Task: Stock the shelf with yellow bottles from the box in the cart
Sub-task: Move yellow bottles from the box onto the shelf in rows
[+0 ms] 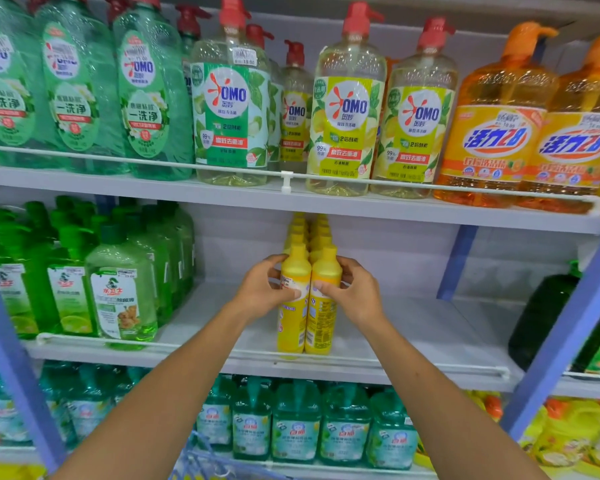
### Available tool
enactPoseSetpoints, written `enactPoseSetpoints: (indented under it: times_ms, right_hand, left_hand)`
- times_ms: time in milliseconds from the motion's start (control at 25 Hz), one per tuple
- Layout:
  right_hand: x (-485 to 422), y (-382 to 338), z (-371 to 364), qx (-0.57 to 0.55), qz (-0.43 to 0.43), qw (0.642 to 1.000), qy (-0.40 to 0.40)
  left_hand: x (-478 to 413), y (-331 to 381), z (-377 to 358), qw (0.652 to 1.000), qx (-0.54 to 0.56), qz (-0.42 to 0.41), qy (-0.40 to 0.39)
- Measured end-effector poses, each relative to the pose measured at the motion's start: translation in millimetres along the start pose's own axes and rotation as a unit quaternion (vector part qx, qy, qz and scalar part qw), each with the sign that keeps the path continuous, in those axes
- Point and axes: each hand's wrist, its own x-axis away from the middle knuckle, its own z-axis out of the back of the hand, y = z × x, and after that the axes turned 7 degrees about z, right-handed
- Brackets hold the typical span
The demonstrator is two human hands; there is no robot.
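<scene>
Middle shelf [413, 327], left to right as I see it: green pump bottles [118, 289]; my left hand [264, 289] clasped on the left yellow bottle [291, 317]; my right hand [352, 292] clasped on the right yellow bottle [321, 320], both upright at the front rail, touching, heading two rows; dark green jug [541, 317].

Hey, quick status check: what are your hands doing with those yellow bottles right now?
Left hand on left front yellow bottle, right hand on right front yellow bottle. Both standing at middle shelf front edge, rows behind. Nothing in the way.
</scene>
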Motion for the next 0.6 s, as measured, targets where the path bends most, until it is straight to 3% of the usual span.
enactPoseSetpoints:
  times_ms: [280,400,600]
  right_hand:
    - [2,2,-8,0.009,-0.009,0.999,0.029]
    - [3,1,-10,0.004,-0.018,0.999,0.037]
    - [12,0,-14,-0.015,-0.013,0.998,0.058]
  left_hand:
    - [5,-14,-22,0.995,0.028,0.016,0.092]
    - [5,-18,-27,0.989,-0.009,0.027,0.143]
    - [7,-26,-27,0.993,-0.003,0.020,0.118]
